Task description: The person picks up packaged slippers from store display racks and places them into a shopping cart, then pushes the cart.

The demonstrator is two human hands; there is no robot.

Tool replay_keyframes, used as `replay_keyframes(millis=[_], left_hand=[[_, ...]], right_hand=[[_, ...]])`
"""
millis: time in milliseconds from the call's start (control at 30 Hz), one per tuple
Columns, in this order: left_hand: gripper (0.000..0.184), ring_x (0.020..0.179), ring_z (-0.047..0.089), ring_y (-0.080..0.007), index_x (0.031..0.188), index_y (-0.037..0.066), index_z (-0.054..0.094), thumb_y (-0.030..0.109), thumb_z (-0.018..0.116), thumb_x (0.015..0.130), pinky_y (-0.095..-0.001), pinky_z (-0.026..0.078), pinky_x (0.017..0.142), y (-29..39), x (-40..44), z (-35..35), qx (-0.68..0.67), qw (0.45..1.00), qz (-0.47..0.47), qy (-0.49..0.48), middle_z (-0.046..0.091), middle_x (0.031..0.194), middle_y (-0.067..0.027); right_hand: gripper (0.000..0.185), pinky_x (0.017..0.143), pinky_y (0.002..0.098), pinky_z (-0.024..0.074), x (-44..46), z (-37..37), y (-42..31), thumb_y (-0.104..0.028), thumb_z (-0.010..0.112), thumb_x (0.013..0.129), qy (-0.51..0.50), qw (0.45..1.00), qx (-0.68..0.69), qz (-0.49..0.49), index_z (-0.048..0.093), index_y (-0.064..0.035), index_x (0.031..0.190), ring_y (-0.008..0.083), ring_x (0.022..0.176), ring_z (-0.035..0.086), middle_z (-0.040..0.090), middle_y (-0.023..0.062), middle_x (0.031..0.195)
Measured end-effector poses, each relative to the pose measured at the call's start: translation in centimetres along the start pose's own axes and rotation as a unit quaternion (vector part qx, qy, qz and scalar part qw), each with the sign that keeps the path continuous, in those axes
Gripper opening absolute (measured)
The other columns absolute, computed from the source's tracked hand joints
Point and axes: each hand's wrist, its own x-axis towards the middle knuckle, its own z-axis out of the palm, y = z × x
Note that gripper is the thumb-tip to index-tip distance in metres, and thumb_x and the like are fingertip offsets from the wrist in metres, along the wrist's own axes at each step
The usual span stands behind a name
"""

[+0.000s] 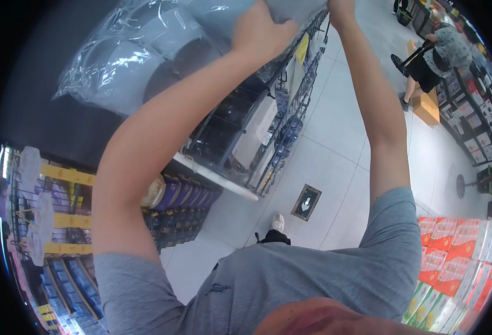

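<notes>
From here, top centre, the left hand (261, 34) lies against a plastic bag (124, 71), thumb out; the right hand (341, 10) is cropped; I can't tell either's grip.

The plastic-wrapped bundle (117, 78) lies on the shelf top (31, 114) at upper left. A wire rack (282, 142) lines the shelf's right side; right of its near end, an arrow sign (306, 202) lies on the floor (335, 139). Stacked cartons (444, 245) stand at lower right.

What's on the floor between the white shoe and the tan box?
A dark sign with a white arrow, near the shoe, then pale floor tiles. The right arm crosses in front of that stretch in the head view.
</notes>
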Motion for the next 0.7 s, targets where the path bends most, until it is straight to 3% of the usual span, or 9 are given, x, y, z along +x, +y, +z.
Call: replay_keyframes(millis=[33, 100, 200, 233, 267, 367, 533, 633, 700], left_hand=[[0.054, 0.092, 0.065, -0.0323, 0.101, -0.009, 0.058, 0.033, 0.071, 0.069, -0.0361, 0.051, 0.081, 1.1, -0.6, -1.7, 0.000, 1.000, -0.002, 0.001, 0.066, 0.096, -0.0225], [0.044, 0.093, 0.060, -0.0184, 0.122, 0.000, 0.050, 0.003, 0.061, 0.080, -0.0305, 0.046, 0.085, 5.0, -3.1, -6.8, -0.032, 0.999, -0.030, -0.027, 0.063, 0.106, -0.0080], [0.042, 0.089, 0.061, -0.0171, 0.119, -0.004, 0.051, 0.006, 0.062, 0.080, -0.0294, 0.047, 0.081, 4.7, -6.2, -10.0, -0.215, 0.976, 0.003, -0.022, 0.064, 0.102, -0.0089], [0.042, 0.090, 0.060, -0.0159, 0.120, -0.004, 0.050, 0.006, 0.062, 0.081, -0.0290, 0.047, 0.081, 3.6, -6.8, -10.7, -0.279, 0.960, 0.039, -0.006, 0.064, 0.103, -0.0090], [0.049, 0.091, 0.065, -0.0246, 0.103, -0.009, 0.056, 0.025, 0.072, 0.072, -0.0329, 0.050, 0.081, 3.5, -8.4, -12.9, -0.201, 0.976, 0.080, 0.019, 0.066, 0.100, -0.0189], [0.042, 0.085, 0.063, -0.0183, 0.107, -0.009, 0.053, 0.016, 0.071, 0.078, -0.0302, 0.051, 0.076, 1.7, -13.7, -16.7, -0.325, 0.941, 0.074, 0.056, 0.064, 0.094, -0.0168], [0.043, 0.087, 0.059, -0.0141, 0.112, -0.007, 0.051, 0.010, 0.070, 0.077, -0.0280, 0.049, 0.076, -1.1, -28.4, -28.0, -0.284, 0.957, -0.017, 0.049, 0.062, 0.098, -0.0109], [0.041, 0.083, 0.058, -0.0129, 0.110, -0.006, 0.052, 0.009, 0.069, 0.075, -0.0275, 0.048, 0.073, -3.4, -40.3, -34.6, -0.305, 0.948, -0.069, 0.055, 0.061, 0.095, -0.0084], [0.042, 0.088, 0.057, -0.0131, 0.111, -0.004, 0.052, 0.009, 0.068, 0.075, -0.0281, 0.046, 0.076, -6.0, -49.3, -38.8, -0.277, 0.955, -0.090, 0.048, 0.061, 0.098, -0.0078]], right_hand=[[0.031, 0.072, 0.0278, 0.0460, -0.1, 0.3, -1.8, -0.011, 0.054, 0.080, 0.028, 0.998, 0.056, -0.004, 0.065, 0.0010, 0.107, 0.0183, 0.080, 0.059, 0.067, 0.0080, 0.089], [0.033, 0.077, 0.0268, 0.0459, -1.3, 1.0, -6.5, -0.011, 0.054, 0.082, 0.019, 0.998, 0.046, -0.046, 0.063, 0.0024, 0.111, 0.0173, 0.088, 0.060, 0.066, 0.0089, 0.098], [0.037, 0.091, 0.0275, 0.0430, -3.9, 2.8, -13.6, -0.010, 0.055, 0.085, -0.007, 0.975, 0.111, -0.193, 0.058, 0.0045, 0.119, 0.0185, 0.100, 0.059, 0.062, 0.0123, 0.111], [0.040, 0.091, 0.0274, 0.0430, -4.7, 3.5, -14.9, -0.010, 0.055, 0.085, 0.005, 0.977, 0.134, -0.163, 0.055, 0.0050, 0.122, 0.0187, 0.100, 0.059, 0.062, 0.0126, 0.111], [0.041, 0.091, 0.0269, 0.0431, -6.4, 4.0, -17.0, -0.009, 0.055, 0.085, -0.034, 0.976, 0.116, -0.179, 0.054, 0.0052, 0.123, 0.0181, 0.100, 0.058, 0.062, 0.0124, 0.112], [0.047, 0.094, 0.0289, 0.0422, -12.3, 6.6, -21.8, -0.012, 0.060, 0.083, -0.075, 0.977, 0.079, -0.181, 0.052, 0.0030, 0.127, 0.0170, 0.105, 0.056, 0.059, 0.0115, 0.118], [0.050, 0.091, 0.0308, 0.0437, -26.9, 11.2, -28.6, -0.012, 0.062, 0.083, -0.121, 0.964, 0.074, -0.224, 0.049, 0.0005, 0.130, 0.0171, 0.105, 0.056, 0.060, 0.0115, 0.115], [0.049, 0.090, 0.0314, 0.0450, -36.9, 14.7, -30.1, -0.017, 0.069, 0.081, -0.180, 0.961, 0.130, -0.164, 0.052, 0.0017, 0.123, 0.0188, 0.101, 0.060, 0.064, 0.0091, 0.107], [0.051, 0.094, 0.0314, 0.0423, -45.2, 16.6, -32.7, -0.012, 0.072, 0.079, -0.328, 0.924, 0.194, -0.007, 0.051, 0.0025, 0.123, 0.0164, 0.106, 0.056, 0.060, 0.0070, 0.114]])
